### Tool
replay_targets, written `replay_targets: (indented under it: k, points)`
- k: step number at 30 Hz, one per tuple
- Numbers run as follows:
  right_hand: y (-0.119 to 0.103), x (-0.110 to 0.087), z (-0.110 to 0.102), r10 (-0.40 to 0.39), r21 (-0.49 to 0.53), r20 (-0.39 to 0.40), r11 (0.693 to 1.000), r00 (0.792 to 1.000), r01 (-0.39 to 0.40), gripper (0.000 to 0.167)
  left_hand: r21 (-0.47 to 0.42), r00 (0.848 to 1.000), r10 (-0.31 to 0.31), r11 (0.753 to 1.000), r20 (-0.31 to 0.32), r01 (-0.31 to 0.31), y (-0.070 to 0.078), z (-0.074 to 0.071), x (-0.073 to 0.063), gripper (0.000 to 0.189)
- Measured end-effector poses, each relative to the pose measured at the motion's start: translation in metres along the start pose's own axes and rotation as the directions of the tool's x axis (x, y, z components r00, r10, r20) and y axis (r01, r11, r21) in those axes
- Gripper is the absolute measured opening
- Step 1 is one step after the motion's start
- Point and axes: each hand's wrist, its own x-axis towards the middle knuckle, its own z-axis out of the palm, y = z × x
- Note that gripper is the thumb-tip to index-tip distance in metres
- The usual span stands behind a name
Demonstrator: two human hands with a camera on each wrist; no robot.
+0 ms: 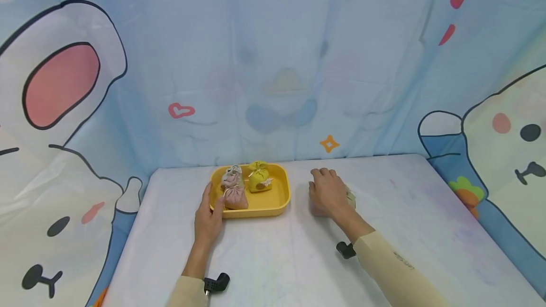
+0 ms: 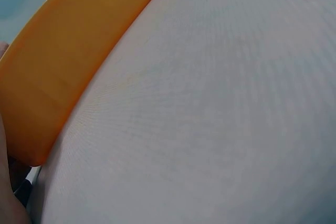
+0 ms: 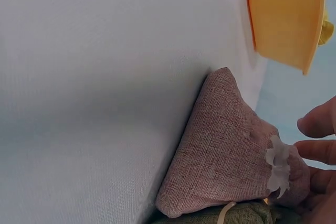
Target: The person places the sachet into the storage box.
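My left hand [image 1: 208,219] holds the near-left corner of a yellow tray [image 1: 256,212], thumb at the front side and fingers along the left side. In the tray lie a pink drawstring pouch [image 1: 235,198], a greyish patterned pouch [image 1: 233,172] behind it and a yellow pouch [image 1: 259,180]. My right hand [image 1: 330,193] is over another pink pouch [image 3: 220,150] on the table, right of the tray. Its fingers are at the pouch's gathered, white-trimmed neck, with thumb and forefinger apart. An olive-green pouch [image 3: 239,214] lies right beside that pink one, partly hidden.
A white cloth covers the table [image 1: 264,259]. Behind it hangs a blue curtain [image 1: 290,60] with cartoon animals, meeting the table's back edge. Small black cameras [image 1: 217,282] sit on both wrists.
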Motion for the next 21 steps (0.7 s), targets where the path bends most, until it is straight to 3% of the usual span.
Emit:
replay_targets:
  k: [10, 16, 21]
  points:
    - [0.011, 0.002, -0.01, -0.005, -0.098, 0.148, 0.995, 0.989, 0.02, 0.038, 0.003, 1.0, 0.007, 1.0, -0.001, -0.007, -0.001, 0.0, 0.001, 0.063]
    - [0.017, 0.004, -0.013, 0.018, -0.089, 0.255, 0.996, 0.967, 0.005, 0.057, 0.005, 1.0, 0.011, 1.0, -0.007, -0.011, -0.002, 0.0, 0.001, 0.063]
    - [0.02, 0.006, -0.014, 0.014, -0.099, 0.326, 0.995, 0.945, 0.019, 0.061, 0.008, 1.0, 0.017, 1.0, -0.015, -0.016, -0.002, 0.001, 0.001, 0.063]
